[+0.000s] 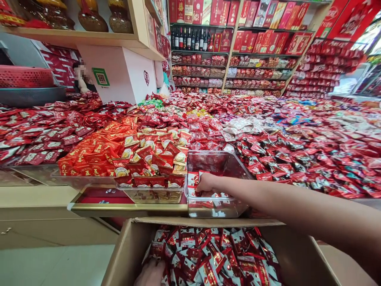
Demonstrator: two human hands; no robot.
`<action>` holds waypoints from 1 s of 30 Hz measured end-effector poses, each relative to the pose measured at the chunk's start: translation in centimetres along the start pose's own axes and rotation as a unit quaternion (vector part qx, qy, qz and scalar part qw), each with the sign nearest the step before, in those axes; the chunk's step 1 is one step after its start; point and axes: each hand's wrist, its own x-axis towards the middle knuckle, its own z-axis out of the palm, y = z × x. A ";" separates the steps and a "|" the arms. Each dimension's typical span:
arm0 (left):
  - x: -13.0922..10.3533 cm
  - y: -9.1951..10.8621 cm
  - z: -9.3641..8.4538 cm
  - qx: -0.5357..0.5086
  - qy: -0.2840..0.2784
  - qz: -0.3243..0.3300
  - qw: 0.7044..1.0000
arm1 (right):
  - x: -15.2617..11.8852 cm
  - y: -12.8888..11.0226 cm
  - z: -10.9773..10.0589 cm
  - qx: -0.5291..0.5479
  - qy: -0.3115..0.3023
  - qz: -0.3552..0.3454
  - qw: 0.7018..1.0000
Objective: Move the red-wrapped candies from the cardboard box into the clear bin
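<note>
Two arms, two containers: the right hand (206, 184) down in a clear bin (232, 165), the left hand (151, 274) in a cardboard box (300, 254).

From where I stand, following the head view, the right fingers bend against red-and-white packets (193, 180) low in the bin; I cannot tell whether they pinch one. The left fingertips are hidden among the box's loose red-and-white packets (208, 258), so their hold cannot be told either. The box sits open just below the bin, probably to keep both within easy reach. Durian packets (154, 159) heap in the neighbouring bin (154, 195), their fronts mostly facing out, seemingly so shoppers can read them; orange-red packets (98, 151) lie beyond on the left.
</note>
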 end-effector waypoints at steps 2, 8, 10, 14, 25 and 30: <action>0.1 0.3 -0.1 0.001 0.009 -0.020 1.000 | -0.3 -0.1 -0.1 -0.016 0.004 -0.011 1.000; -0.8 0.8 -1.0 -0.083 0.027 -0.017 0.996 | -0.8 0.1 -0.2 -0.074 0.009 -0.057 0.996; -1.0 0.8 -1.3 -0.117 0.054 -0.015 0.992 | -0.8 0.0 -0.3 -0.104 0.022 -0.072 0.992; -1.7 1.1 -2.2 -0.314 0.077 0.002 0.946 | -2.2 -1.0 -1.6 -0.169 0.095 -0.127 0.973; -6.4 6.7 -6.0 -0.690 -0.004 0.126 0.713 | -15.8 5.7 4.2 -0.021 0.136 -0.390 0.911; -7.2 9.3 -6.6 -0.732 0.062 0.103 0.671 | -13.9 8.1 6.9 0.168 0.053 -0.328 0.928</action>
